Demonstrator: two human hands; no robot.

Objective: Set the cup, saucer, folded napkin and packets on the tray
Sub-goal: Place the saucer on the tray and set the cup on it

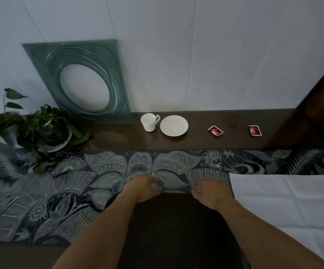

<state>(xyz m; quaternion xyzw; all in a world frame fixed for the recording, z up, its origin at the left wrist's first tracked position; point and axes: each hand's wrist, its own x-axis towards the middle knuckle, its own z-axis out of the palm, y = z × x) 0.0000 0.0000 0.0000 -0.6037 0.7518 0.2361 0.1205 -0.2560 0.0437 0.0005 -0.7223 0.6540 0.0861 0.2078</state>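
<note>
A dark rectangular tray [176, 220] lies on the patterned cloth right in front of me. My left hand [143, 188] and my right hand [209, 193] both curl their fingers over its far edge. On the dark wooden table beyond stand a white cup [149, 122] and, just right of it, a white saucer [174, 125]. Two red packets [215, 131] [254, 130] lie further right. A white napkin [293, 206], spread flat with fold creases, lies to the right of the tray.
A green glass dish [83, 82] leans against the white wall at the back left. A potted plant [40, 131] stands at the left, its leaves over the blue patterned cloth [60, 191]. Dark wood rises at the far right.
</note>
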